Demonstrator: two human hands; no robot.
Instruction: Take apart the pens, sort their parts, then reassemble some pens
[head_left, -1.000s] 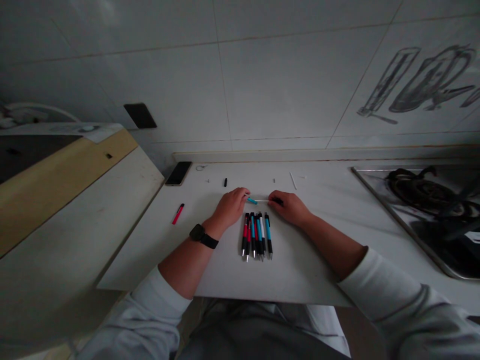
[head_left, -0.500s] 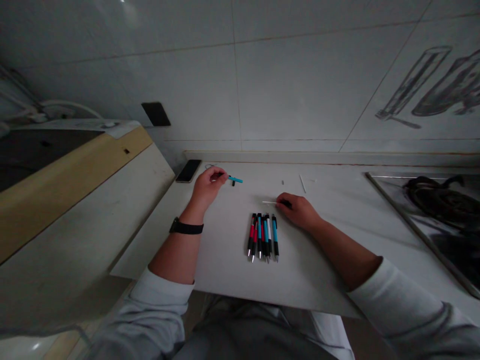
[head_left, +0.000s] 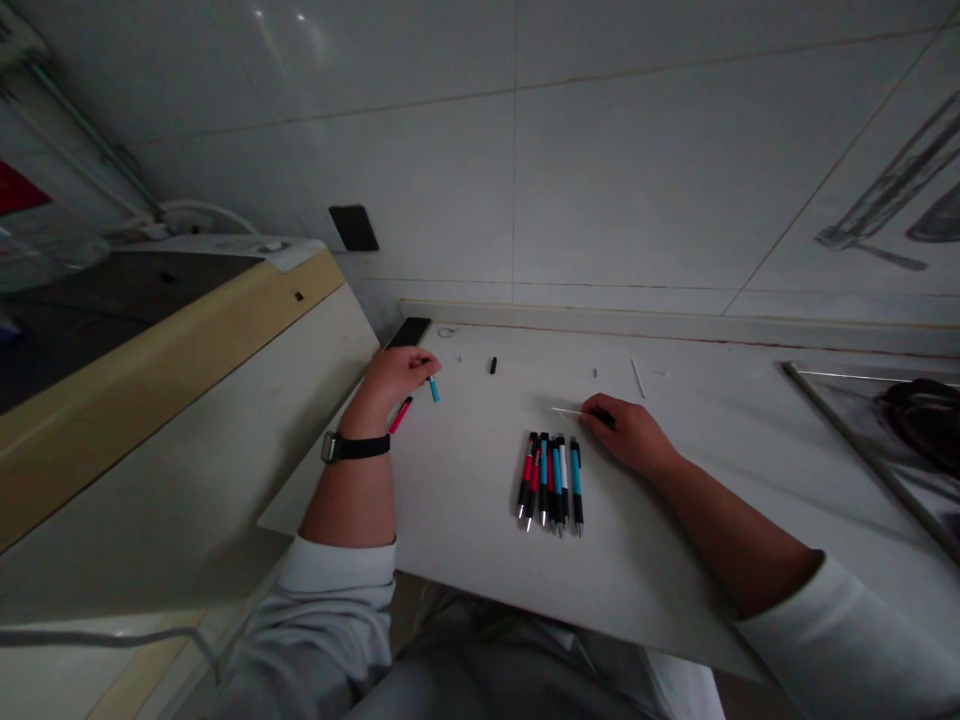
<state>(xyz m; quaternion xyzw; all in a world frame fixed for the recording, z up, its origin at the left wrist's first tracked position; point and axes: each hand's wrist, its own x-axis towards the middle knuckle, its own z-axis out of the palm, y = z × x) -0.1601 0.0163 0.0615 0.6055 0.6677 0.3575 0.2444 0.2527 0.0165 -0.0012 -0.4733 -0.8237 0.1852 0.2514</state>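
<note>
Left hand (head_left: 399,374) pinches a blue plastic barrel (head_left: 434,389); right hand (head_left: 631,432) grips a thin white rod (head_left: 567,411). Multicoloured black-gripped pens (head_left: 556,480) appear assembled; a small black cylinder (head_left: 493,366) lies separate.

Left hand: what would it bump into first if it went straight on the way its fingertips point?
The left hand would probably meet the tiny part first, then the small black piece beyond. Height is unclear, so it and the blue piece it holds might pass above both.
</note>
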